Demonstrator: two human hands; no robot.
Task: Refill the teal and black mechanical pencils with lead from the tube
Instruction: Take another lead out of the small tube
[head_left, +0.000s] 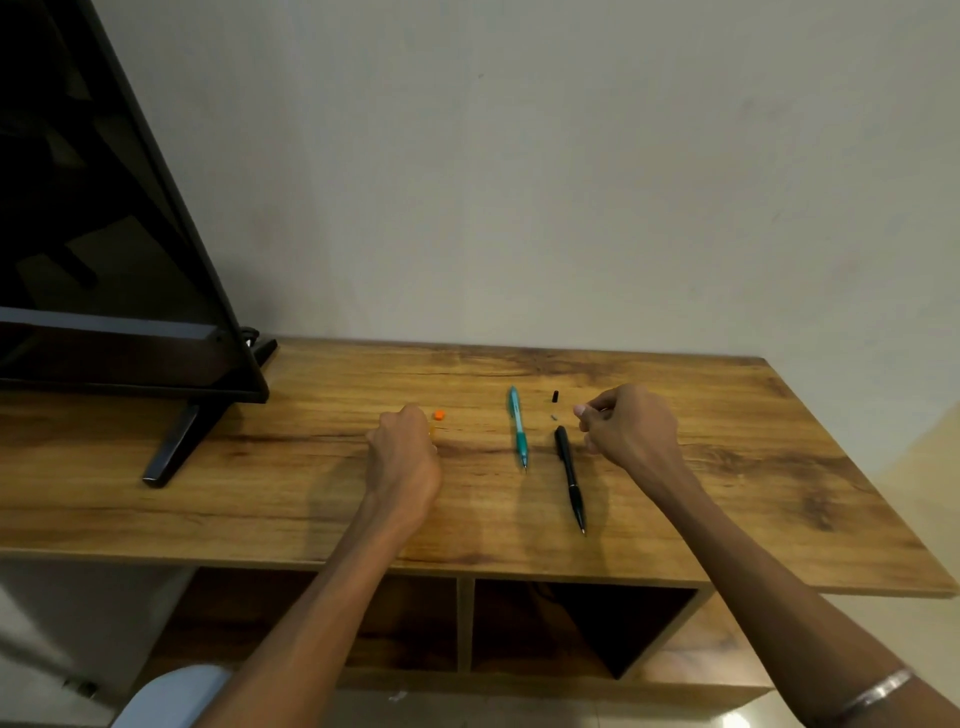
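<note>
The teal pencil (518, 428) lies on the wooden desk (311, 499), tip toward me. To its right lies the black pencil (570, 478) with its end open; its black cap (555, 396) and a tiny grey piece (554, 417) lie just beyond it. My left hand (405, 457) is curled on the desk around the lead tube (432, 430), of which only a yellow sliver shows. The orange tube cap (439, 414) sits beside that hand. My right hand (628, 431) hovers right of the black pencil, thumb and forefinger pinched on something too thin to see clearly, seemingly a lead.
A black TV (104, 234) on a stand foot (171, 452) fills the left of the desk. A plain wall rises behind. Open shelves (571, 623) sit under the desk top. The desk's right edge runs diagonally near my right forearm.
</note>
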